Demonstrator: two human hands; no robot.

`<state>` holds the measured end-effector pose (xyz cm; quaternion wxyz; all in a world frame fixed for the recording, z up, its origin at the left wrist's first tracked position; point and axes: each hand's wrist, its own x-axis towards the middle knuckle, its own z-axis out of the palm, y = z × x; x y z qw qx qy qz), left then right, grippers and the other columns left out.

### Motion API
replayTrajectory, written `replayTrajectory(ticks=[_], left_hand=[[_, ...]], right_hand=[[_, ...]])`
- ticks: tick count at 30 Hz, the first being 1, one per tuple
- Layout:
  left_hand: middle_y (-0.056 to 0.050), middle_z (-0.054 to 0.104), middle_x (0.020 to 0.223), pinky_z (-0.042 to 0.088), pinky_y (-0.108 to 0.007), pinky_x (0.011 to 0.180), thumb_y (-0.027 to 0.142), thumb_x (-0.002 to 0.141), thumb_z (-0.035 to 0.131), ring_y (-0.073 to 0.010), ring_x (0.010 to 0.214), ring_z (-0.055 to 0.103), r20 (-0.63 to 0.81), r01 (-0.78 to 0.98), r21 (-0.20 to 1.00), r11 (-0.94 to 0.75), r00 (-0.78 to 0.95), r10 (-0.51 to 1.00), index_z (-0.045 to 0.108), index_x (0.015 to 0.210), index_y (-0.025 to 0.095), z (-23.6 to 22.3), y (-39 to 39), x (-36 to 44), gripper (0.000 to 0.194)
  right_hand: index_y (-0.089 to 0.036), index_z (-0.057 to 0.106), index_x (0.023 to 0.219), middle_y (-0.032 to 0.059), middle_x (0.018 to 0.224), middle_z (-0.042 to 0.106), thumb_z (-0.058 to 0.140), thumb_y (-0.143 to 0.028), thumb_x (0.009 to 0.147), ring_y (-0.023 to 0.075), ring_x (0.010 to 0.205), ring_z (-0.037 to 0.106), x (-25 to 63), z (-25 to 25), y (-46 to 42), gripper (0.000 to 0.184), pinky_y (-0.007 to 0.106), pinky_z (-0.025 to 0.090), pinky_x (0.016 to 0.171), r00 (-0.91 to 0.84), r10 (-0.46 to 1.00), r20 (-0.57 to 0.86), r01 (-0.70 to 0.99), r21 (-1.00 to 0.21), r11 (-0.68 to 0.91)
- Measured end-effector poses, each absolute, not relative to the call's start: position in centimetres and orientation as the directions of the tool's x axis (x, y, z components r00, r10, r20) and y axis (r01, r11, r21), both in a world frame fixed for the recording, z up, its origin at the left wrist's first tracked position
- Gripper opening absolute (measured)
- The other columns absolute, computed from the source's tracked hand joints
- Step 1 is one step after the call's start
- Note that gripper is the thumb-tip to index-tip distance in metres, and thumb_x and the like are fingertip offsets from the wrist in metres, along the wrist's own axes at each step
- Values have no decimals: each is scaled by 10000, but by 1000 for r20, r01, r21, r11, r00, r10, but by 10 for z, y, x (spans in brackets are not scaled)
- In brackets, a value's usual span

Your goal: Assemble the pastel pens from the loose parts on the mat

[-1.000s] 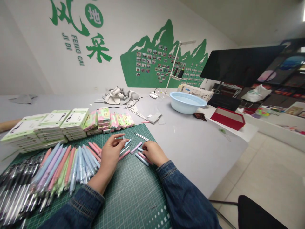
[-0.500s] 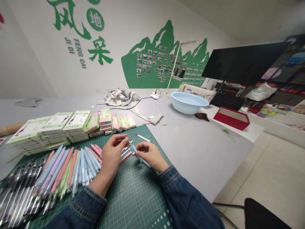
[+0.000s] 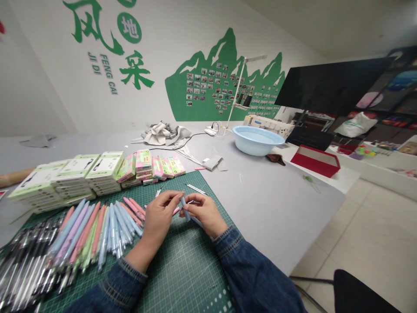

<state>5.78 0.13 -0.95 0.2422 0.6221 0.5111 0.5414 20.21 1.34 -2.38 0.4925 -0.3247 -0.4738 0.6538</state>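
Over the green cutting mat (image 3: 182,265), my right hand (image 3: 205,213) grips a light blue pen barrel (image 3: 185,208), tilted upward. My left hand (image 3: 159,215) meets it with fingertips pinched at the barrel's upper end, on a small part I cannot make out. Loose pink pen parts (image 3: 176,211) lie on the mat just behind my hands. A thin refill (image 3: 196,188) lies further back. To the left lies a spread of pastel pens (image 3: 97,228) in blue, pink, purple and green.
Dark pens (image 3: 22,265) are heaped at the mat's left edge. Stacks of white boxes (image 3: 71,174) and pink-green boxes (image 3: 148,165) stand behind the mat. Further back on the grey table are a blue basin (image 3: 258,140), crumpled cloth (image 3: 164,131) and a red box (image 3: 315,160). A black chair (image 3: 361,291) is at lower right.
My right hand lifted the blue barrel off the mat and tilted it up. My left hand moved right to meet it, and both hands drew together.
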Motion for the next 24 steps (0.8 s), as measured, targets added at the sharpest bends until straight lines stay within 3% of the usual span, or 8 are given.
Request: replayTrajectory(ticks=[7, 9, 10, 13, 15, 18, 21, 24], left_hand=[[-50, 689, 993, 501, -295, 720, 435, 888, 425, -182, 819, 643, 325, 204, 930, -306, -61, 944, 642, 1114, 211, -6, 13, 45, 385], [-51, 687, 988, 494, -294, 672, 412, 870, 443, -190, 802, 637, 316, 316, 909, -271, -99, 944, 613, 1150, 223, -4, 29, 38, 379], [-50, 693, 942, 483, -293, 677, 381, 832, 503, -197, 797, 631, 320, 472, 848, -240, -94, 943, 659, 1050, 220, -5, 38, 35, 313], [-70, 690, 848, 445, -304, 726, 305, 745, 597, -225, 833, 611, 262, 851, 502, -152, 18, 965, 705, 764, 213, -12, 58, 33, 143], [-93, 675, 869, 430, -300, 715, 293, 741, 595, -234, 862, 604, 221, 940, 325, -102, 30, 975, 695, 754, 198, -21, 63, 38, 138], [-112, 657, 905, 414, -288, 689, 274, 750, 576, -237, 886, 600, 205, 974, 212, -75, 31, 978, 674, 779, 179, -34, 62, 49, 139], [-117, 664, 894, 403, -289, 669, 289, 777, 543, -234, 847, 610, 204, 973, 222, -59, 13, 979, 659, 775, 178, -37, 61, 50, 161], [-91, 687, 880, 397, -287, 650, 352, 803, 512, -222, 796, 622, 215, 926, 376, -23, -63, 975, 651, 829, 189, -31, 64, 37, 216]], right_hand=[[-153, 626, 867, 27, 733, 688, 763, -279, 646, 177, 667, 684, 203, -25, 14, 288, 289, 525, 650, -269, 962, 43, -416, -906, -76], [-169, 615, 884, 15, 712, 682, 759, -288, 646, 176, 656, 682, 205, -24, 15, 302, 257, 508, 594, -232, 972, 16, -423, -902, -86], [-177, 610, 895, 10, 697, 678, 754, -294, 652, 175, 646, 681, 207, -24, 15, 305, 239, 491, 557, -217, 976, 2, -417, -905, -91], [-192, 606, 912, 6, 683, 673, 733, -317, 673, 180, 638, 680, 210, -23, 16, 298, 212, 453, 499, -195, 981, -11, -384, -919, -87], [-192, 610, 897, 8, 712, 675, 729, -317, 674, 183, 671, 683, 212, -23, 17, 283, 218, 464, 519, -179, 984, 2, -373, -926, -66], [-181, 605, 870, 24, 815, 687, 732, -288, 670, 178, 733, 684, 214, -24, 19, 260, 253, 502, 617, -146, 988, 41, -400, -916, -21], [-169, 595, 871, 46, 869, 693, 732, -283, 671, 171, 731, 680, 214, -26, 20, 268, 299, 516, 702, -147, 986, 81, -452, -892, 6], [-170, 597, 900, 46, 861, 694, 739, -290, 664, 169, 714, 678, 214, -25, 20, 301, 329, 519, 732, -157, 984, 80, -479, -878, -5]])
